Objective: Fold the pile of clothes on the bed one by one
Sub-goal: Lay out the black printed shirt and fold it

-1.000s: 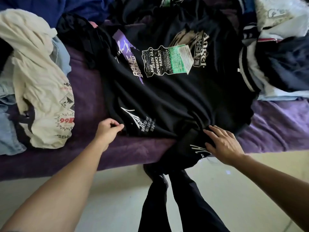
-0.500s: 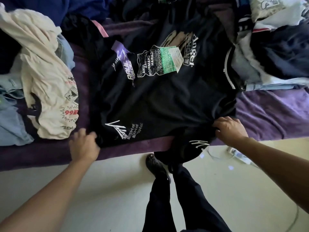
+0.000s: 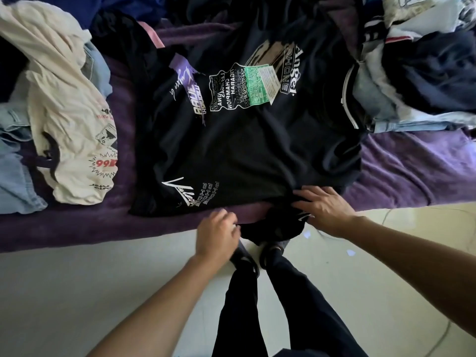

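Observation:
A black printed T-shirt (image 3: pixel 247 150) lies spread flat on the purple bed (image 3: pixel 401 171), its printed side up. Part of it, a black flap (image 3: pixel 270 228), hangs over the bed's near edge. My right hand (image 3: pixel 325 211) lies flat on the shirt's near hem, fingers spread and pointing left, just above that flap. My left hand (image 3: pixel 216 234) is at the bed's edge beside the flap's left side, with loosely bent fingers touching the fabric and no clear grip.
A cream printed T-shirt (image 3: pixel 69 119) on light blue denim (image 3: pixel 15 186) lies at the left. A heap of dark blue and white clothes (image 3: pixel 422 73) is at the right. My legs in dark trousers (image 3: pixel 257 305) stand on the pale floor (image 3: pixel 103 292).
My left hand let go of the shirt's left corner and moved right to the hanging flap. My right hand opened and slid left, flat onto the hem.

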Demonstrator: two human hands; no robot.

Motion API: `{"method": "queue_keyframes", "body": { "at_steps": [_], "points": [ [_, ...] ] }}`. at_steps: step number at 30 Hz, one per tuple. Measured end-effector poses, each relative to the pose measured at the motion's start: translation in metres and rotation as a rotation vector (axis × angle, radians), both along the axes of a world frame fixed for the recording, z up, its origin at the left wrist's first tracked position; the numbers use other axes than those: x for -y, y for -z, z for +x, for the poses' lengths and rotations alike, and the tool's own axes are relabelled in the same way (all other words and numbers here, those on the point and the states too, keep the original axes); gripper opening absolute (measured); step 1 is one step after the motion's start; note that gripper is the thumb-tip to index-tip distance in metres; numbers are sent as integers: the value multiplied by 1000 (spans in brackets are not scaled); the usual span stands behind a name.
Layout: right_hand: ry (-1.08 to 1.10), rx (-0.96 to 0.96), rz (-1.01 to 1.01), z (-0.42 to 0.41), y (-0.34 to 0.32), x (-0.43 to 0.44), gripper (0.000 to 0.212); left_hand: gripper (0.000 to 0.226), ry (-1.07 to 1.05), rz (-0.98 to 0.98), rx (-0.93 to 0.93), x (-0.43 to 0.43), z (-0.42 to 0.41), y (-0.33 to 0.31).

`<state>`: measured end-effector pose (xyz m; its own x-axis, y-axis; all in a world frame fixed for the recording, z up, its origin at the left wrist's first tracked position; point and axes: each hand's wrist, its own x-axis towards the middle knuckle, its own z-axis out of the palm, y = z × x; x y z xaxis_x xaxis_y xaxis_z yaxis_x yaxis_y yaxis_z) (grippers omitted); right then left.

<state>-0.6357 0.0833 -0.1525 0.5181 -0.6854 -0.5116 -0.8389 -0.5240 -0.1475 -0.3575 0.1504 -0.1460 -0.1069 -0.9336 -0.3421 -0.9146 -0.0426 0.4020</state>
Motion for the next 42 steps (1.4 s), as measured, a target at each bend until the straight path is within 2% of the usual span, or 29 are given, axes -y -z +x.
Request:
{"method": "queue_keyframes", "body": {
  "at_steps": [1,3,6,8,11,14,16,18,19,21,23,24,25,26,28,30,32,33,36,38,40,41,42],
  "points": [
    [64,72,-4,0,1,-2,46,23,-9,89,13,-3,-13,5],
    [352,275,8,1,-3,2,34,45,-55,232,-12,-7,-37,13],
    [611,434,53,-4,-17,15,21,59,-251,412,-317,-4,-65,20],
    [630,493,88,-7,-25,23,17,44,-342,478,-456,2,-80,23],
    [603,500,143,-9,-33,34,13,7,-388,460,-534,14,-91,23],
    [598,440,172,-15,-34,44,26,25,-655,515,-729,21,-85,9],
    [606,408,216,-22,-33,54,28,30,-837,540,-794,28,-64,-2],
    [602,374,309,-24,-30,66,24,33,-877,638,-832,45,-34,-16],
    [608,360,356,-22,-28,74,24,33,-858,688,-815,58,-17,-20],
    [629,329,380,-13,-24,92,31,23,-849,674,-644,92,21,-24],
    [661,287,309,-4,-20,111,32,16,-907,444,-329,120,60,-23],
    [681,262,258,-2,-18,118,29,20,-928,304,-140,128,79,-23],
    [707,251,220,-2,-16,122,29,26,-921,187,-3,130,93,-22],
    [736,253,202,-2,-14,123,33,33,-898,107,41,129,101,-20],
    [770,260,204,-4,-11,118,46,54,-803,82,-82,114,97,-14],
    [767,237,222,-7,-8,104,61,81,-643,161,-169,90,79,-4],
    [729,141,242,-13,-2,86,66,99,-406,244,-13,68,66,11],
    [714,105,260,-17,1,78,61,101,-367,251,71,63,63,19],
    [765,160,287,-28,6,64,35,92,-570,135,121,80,67,32],
    [800,226,293,-36,7,64,41,96,-696,86,121,108,80,40],
    [817,250,302,-42,6,65,44,99,-764,126,100,134,97,47],
    [839,258,305,-46,7,66,45,89,-777,160,68,146,103,52],
    [868,272,301,-49,7,67,47,68,-778,185,18,154,107,55]
  ]
}}
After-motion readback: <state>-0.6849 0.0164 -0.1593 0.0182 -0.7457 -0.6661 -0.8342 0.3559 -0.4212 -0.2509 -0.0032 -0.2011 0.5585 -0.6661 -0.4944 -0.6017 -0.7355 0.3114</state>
